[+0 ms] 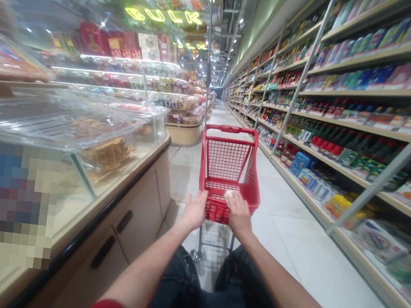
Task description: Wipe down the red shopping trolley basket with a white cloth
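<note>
A small red shopping cart (228, 169) stands in the aisle straight ahead of me, its basket looking bare. My left hand (194, 210) rests on the left end of the cart's near rim, fingers curled over it. My right hand (237, 213) grips the right part of the same rim. Both forearms reach forward from red sleeves over dark jeans.
A glass display counter (77, 158) with baked goods and wooden cabinet doors runs along my left. Long shelves (342, 136) of bottles and packaged goods line the right. The white tiled aisle (292, 244) stretches far ahead under a yellow "BULK" sign (163, 15).
</note>
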The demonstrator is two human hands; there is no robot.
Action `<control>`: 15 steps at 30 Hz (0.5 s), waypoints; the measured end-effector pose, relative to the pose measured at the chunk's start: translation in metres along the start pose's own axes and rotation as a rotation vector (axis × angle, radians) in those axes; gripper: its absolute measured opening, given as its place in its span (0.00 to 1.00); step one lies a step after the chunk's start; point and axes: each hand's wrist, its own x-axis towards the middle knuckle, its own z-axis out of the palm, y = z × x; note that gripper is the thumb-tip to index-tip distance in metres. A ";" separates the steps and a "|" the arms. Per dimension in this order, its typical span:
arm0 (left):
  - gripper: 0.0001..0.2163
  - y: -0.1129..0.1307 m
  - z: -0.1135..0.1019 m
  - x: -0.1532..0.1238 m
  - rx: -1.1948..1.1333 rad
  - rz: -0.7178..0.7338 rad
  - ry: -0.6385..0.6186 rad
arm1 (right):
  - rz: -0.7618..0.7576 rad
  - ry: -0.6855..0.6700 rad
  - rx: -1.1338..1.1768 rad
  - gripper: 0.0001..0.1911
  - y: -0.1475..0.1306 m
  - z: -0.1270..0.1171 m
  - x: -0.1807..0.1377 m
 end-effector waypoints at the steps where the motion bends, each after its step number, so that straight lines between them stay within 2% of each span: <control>1: 0.31 0.001 0.000 0.000 -0.017 -0.009 0.001 | 0.043 0.014 -0.011 0.29 0.009 -0.003 -0.002; 4: 0.32 0.004 -0.001 0.001 -0.042 -0.031 0.002 | 0.078 0.044 0.006 0.28 0.009 -0.004 -0.004; 8: 0.30 0.006 -0.004 0.002 -0.027 -0.036 -0.024 | -0.036 0.054 0.097 0.27 -0.032 0.007 0.006; 10: 0.30 0.004 -0.005 0.002 -0.007 -0.030 -0.032 | -0.095 0.044 0.111 0.26 -0.043 0.011 0.010; 12: 0.30 0.000 -0.005 0.003 0.015 -0.019 -0.032 | -0.121 0.020 0.086 0.25 -0.038 0.010 0.010; 15: 0.31 -0.003 -0.006 0.003 0.064 0.009 -0.039 | -0.058 -0.004 0.015 0.25 -0.010 0.004 0.001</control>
